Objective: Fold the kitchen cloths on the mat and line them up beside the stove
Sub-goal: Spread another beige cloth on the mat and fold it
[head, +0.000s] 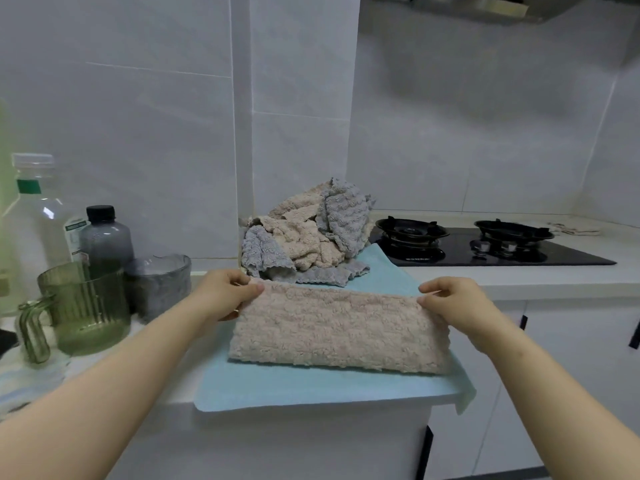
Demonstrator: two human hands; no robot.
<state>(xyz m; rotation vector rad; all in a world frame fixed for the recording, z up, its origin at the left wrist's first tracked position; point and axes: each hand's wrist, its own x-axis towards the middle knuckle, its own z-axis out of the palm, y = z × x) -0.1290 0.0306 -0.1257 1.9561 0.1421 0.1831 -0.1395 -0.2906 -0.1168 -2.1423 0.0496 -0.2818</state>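
We held one beige cloth (pixel 341 332) folded once on the blue mat (pixel 311 386), left hand (pixel 221 294) and right hand (pixel 450 303) fingers pinching its far corners. A heap of unfolded cloths (pixel 304 233) remained behind it. Beside the stove (pixel 485 244), the bench (pixel 519 275) carried none; most work remained.

Two hands (pixel 225 296), two burners (pixel 410 230), two bottles (pixel 38 216), one mat (pixel 311 386).

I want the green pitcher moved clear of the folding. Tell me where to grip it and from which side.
Take the ribbed green glass pitcher by its looped handle, coming from the left: the handle sticks out that way, while a grey glass tumbler crowds its right. Both hands hold the beige cloth.
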